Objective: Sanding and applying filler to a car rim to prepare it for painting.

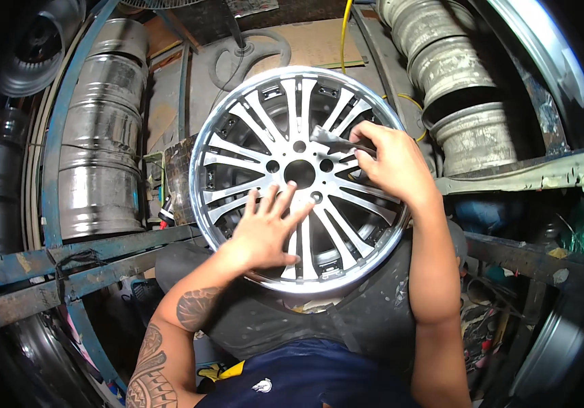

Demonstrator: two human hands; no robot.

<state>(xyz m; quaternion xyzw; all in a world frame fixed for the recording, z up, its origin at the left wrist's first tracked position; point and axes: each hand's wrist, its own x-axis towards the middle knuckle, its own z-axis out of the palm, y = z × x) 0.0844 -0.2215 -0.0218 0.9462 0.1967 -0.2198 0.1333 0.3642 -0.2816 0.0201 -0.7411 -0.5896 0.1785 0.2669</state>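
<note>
Round silver spoked metal wheel (284,151), mid-scene
Our left hand (263,234) spreads fingers apart over it; our right hand (390,160) pinches a thin grey sheet (333,141); silver metal barrels (98,163) stand off its left edge.

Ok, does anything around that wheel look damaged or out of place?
The rim barrels stacked at upper right look blotchy and dull, unlike the shiny stack at left. The pale covering at right looks wrinkled. No obvious damage shows on the wheel.
</note>
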